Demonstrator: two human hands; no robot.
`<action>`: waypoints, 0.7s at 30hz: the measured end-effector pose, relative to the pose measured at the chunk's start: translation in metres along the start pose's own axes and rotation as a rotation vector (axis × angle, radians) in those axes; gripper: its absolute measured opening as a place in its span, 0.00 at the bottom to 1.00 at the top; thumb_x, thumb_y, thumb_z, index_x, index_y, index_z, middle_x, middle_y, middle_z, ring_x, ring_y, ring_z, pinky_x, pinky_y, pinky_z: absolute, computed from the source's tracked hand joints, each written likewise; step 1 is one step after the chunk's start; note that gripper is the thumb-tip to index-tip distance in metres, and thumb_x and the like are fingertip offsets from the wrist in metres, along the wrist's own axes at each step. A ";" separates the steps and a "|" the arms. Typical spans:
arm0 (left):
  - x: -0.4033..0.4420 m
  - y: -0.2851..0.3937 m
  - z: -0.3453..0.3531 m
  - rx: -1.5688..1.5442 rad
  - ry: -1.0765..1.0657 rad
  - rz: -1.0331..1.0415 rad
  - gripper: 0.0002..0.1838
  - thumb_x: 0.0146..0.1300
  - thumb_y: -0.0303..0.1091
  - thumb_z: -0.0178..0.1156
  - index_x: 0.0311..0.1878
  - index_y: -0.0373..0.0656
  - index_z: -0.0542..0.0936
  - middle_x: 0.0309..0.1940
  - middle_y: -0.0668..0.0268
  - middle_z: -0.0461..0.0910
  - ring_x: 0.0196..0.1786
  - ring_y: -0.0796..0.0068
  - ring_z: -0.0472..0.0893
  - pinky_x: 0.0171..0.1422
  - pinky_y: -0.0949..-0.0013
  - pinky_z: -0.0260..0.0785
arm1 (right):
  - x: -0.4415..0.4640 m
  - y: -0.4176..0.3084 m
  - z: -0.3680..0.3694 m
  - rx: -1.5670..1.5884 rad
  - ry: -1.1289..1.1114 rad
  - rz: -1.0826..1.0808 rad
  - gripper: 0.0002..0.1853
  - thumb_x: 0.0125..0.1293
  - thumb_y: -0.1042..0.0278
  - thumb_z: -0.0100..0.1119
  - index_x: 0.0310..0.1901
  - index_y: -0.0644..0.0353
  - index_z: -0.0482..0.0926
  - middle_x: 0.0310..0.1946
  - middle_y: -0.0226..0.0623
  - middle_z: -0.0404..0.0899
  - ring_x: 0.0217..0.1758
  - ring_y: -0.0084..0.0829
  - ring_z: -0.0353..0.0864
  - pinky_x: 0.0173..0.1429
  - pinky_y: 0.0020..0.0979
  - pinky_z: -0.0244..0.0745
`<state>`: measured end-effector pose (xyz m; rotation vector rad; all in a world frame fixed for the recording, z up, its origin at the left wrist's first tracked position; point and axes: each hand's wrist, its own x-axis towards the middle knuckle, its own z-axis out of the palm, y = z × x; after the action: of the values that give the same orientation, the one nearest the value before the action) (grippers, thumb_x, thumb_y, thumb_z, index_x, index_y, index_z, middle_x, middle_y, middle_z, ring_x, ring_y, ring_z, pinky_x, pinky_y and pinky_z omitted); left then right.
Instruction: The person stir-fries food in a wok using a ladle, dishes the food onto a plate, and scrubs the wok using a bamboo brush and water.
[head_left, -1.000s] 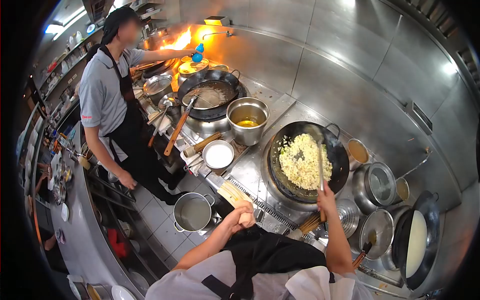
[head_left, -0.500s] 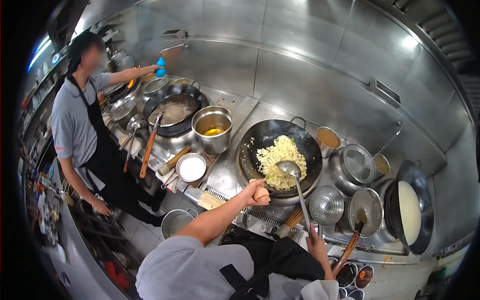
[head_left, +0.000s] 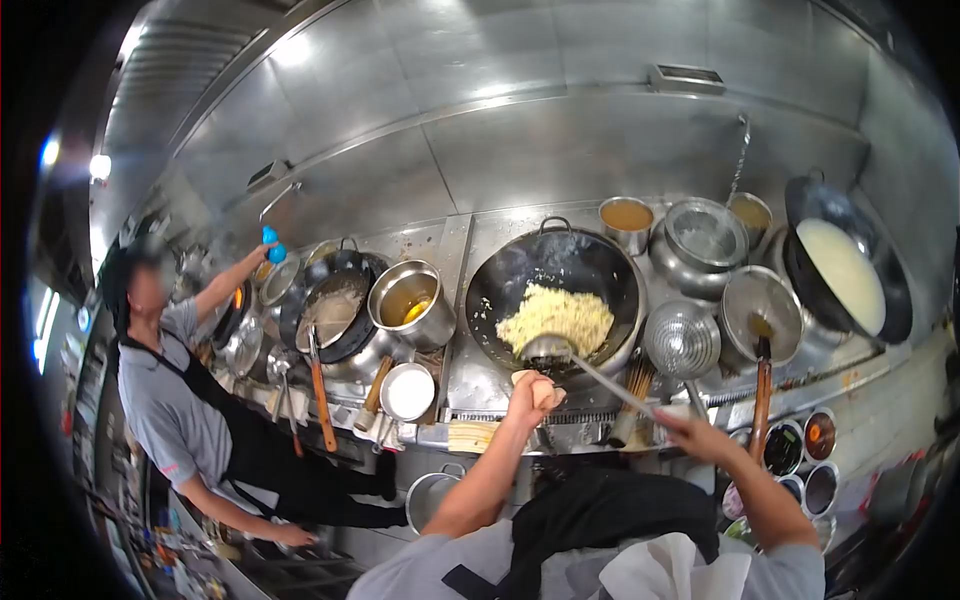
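Note:
A large black wok [head_left: 500, 275] holds pale yellow fried rice [head_left: 560, 317] with green bits. My left hand [head_left: 535, 398] is closed around a beige folded cloth [head_left: 545, 393] at the wok's near edge; the wok's near handle is hidden there. My right hand [head_left: 695, 436] grips the long handle of a metal ladle [head_left: 548, 348], whose bowl lies at the near side of the rice, inside the wok. A striped folded cloth [head_left: 472, 436] rests on the front edge, left of my left hand.
A co-worker [head_left: 190, 400] at the left holds a blue bottle [head_left: 273, 246]. A pot of yellow liquid [head_left: 412, 305], a white bowl [head_left: 407, 392] and another wok [head_left: 340, 305] stand left. Right are a perforated ladle [head_left: 682, 340], a strainer [head_left: 762, 313] and a wok of pale liquid [head_left: 843, 275].
My left hand has gone from the striped cloth to the wok's near edge. The ladle has moved toward the near side, with the rice gathered together. Flames at the co-worker's station have shrunk. The view has turned.

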<state>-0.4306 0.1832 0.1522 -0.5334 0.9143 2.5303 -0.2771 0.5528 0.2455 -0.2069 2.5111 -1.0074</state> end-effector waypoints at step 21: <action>0.000 0.014 0.009 0.036 0.006 0.000 0.09 0.69 0.37 0.57 0.34 0.46 0.74 0.26 0.66 0.75 0.26 0.68 0.77 0.34 0.57 0.77 | 0.018 -0.054 -0.007 -0.189 0.056 0.013 0.33 0.73 0.54 0.55 0.79 0.29 0.60 0.40 0.57 0.85 0.43 0.58 0.85 0.49 0.52 0.78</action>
<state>-0.4395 0.1797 0.1655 -0.5307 0.9607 2.5084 -0.2971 0.5128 0.2816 -0.2211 2.6553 -0.7806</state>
